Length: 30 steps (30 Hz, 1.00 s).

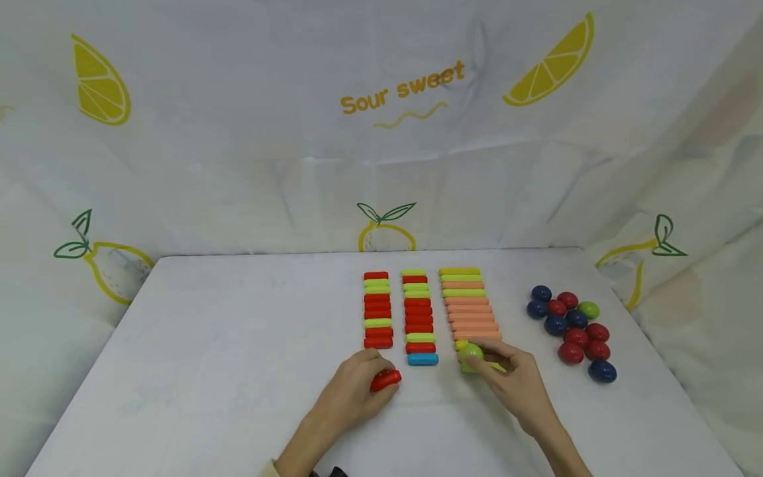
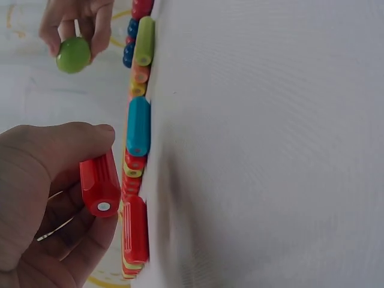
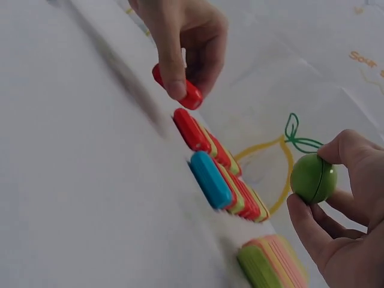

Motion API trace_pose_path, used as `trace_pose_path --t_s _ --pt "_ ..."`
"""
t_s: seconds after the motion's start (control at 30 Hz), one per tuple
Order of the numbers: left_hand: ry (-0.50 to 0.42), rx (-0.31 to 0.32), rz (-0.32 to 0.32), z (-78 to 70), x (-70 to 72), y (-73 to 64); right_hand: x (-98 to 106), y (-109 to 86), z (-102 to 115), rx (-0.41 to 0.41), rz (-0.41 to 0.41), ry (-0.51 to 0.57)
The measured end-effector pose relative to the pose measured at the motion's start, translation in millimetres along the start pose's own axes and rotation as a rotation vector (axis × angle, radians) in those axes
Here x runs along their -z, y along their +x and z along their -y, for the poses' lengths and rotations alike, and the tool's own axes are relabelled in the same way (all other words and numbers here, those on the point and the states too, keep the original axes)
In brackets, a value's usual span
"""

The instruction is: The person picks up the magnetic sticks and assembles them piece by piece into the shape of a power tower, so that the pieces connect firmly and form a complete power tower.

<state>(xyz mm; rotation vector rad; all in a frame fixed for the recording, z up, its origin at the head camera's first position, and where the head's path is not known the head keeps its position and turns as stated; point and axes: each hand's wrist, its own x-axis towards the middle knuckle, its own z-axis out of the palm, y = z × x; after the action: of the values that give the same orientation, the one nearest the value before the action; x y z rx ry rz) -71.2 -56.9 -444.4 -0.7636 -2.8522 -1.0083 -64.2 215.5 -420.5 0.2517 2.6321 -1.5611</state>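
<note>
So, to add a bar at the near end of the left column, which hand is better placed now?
Probably the left hand: it holds a red bar, close to the left column. The right hand holds a green ball, farther away, near the right column.

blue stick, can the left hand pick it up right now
Probably not yet: the left hand is close and nothing covers the blue stick, but that hand pinches a red stick, which would likely have to be put down first.

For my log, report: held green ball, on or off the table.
Off: the right hand holds the green ball above the table.
</note>
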Motion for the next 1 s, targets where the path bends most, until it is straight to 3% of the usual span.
trace_pose_path --t_s 0.27,0.53,1.0 --pt "-0.056 -0.016 -0.011 -11.8 3.5 -3.7 -30.6 -6.2 9.0 -0.067 0.101 0.125" --pt "-0.073 -0.076 -0.048 -14.6 1.3 -8.3 -50.8 -7.7 8.5 -0.020 0.188 0.161" --pt "-0.150 -0.018 0.009 -10.7 -2.8 -11.1 -65.0 -8.9 3.4 0.072 0.323 0.180"
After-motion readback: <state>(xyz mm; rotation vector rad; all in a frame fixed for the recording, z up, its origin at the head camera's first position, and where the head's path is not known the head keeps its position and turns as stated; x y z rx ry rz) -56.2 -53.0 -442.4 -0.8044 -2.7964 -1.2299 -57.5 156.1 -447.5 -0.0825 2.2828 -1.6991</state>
